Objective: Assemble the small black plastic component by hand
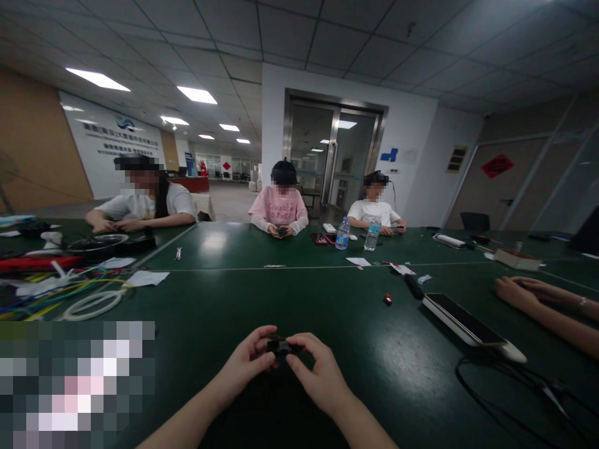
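Left grip (247, 360), right grip (319, 369), fingers pinched round one black block (279, 347); open surface (210, 305) ahead, two bottles (342, 236) beyond!

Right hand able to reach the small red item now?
Probably, once free: right hand and left hand hold the black part, but nothing visible blocks the way to the small red item.

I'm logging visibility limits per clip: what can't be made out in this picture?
Head view: the full shape of the small black part, dark and partly covered by the left hand and right hand.
Head view: whatever lies behind the pixelated patch at lower left.
Head view: the body of the co-worker at right, cut off by the edge.
Head view: wording on the bottle labels, too small and blurred.
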The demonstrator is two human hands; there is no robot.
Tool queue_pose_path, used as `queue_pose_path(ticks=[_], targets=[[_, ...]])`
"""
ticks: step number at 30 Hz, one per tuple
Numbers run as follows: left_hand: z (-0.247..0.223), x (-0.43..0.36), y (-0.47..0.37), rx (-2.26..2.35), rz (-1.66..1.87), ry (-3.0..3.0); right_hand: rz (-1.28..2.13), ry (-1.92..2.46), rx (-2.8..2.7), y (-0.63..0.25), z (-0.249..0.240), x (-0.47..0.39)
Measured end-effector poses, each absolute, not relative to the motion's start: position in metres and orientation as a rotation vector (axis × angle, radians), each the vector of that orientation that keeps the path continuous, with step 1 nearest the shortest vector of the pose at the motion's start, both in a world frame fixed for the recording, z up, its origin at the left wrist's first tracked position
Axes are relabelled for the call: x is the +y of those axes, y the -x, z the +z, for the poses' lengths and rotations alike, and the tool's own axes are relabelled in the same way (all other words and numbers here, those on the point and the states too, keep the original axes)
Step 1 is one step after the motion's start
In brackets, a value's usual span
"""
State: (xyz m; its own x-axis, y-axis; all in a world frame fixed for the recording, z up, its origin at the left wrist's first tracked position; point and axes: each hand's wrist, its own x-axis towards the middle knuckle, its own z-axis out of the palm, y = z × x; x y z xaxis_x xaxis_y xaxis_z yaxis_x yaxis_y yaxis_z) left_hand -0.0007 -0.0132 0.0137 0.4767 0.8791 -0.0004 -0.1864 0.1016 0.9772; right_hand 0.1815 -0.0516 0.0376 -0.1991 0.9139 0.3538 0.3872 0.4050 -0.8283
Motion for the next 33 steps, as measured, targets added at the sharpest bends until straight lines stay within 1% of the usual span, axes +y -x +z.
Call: queue_pose_path(ticks=[11, 18, 33], targets=[[0.01, -0.01, 0.002, 0.703, 0.849, -1.244, 0.784, 1.165, -1.766, -0.183, 0.03, -0.049], [0.013, -0.013, -0.003, 0.71, 0.836, -1.283, 0.836, 1.06, -1.934, -0.183, 0.03, -0.051], [0.007, -0.009, -0.001, 0.718, 0.799, -1.338, 0.843, 1.144, -1.929, -0.183, 0.034, -0.052]])
